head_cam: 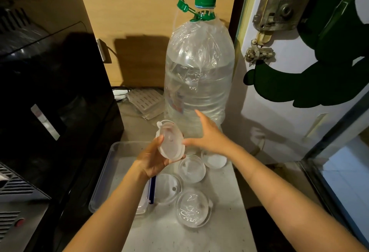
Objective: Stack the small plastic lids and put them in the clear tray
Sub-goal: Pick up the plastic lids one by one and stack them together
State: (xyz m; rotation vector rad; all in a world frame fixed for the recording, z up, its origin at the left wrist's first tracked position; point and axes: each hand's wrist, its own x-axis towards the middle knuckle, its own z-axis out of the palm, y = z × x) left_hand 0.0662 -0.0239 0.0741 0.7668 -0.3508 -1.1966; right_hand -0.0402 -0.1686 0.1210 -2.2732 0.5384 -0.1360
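My left hand (153, 160) grips a small stack of round clear plastic lids (171, 141), tilted up on edge above the clear tray (111, 163). My right hand (209, 134) hovers just to the right of the stack with fingers spread, its thumb tip close to the lids' rim. Several more clear lids lie flat on the pale counter: one (192, 168) below the stack, one (214, 160) under my right wrist, one (169, 188) beside the tray, and one (193, 207) nearest me. The tray sits at the left, partly hidden by my left forearm.
A big water bottle (199, 75) with a green cap stands right behind the hands. A black appliance (50, 81) fills the left side. A blue pen-like item (152, 189) lies at the tray's right edge. A door with a lock (279, 6) is on the right.
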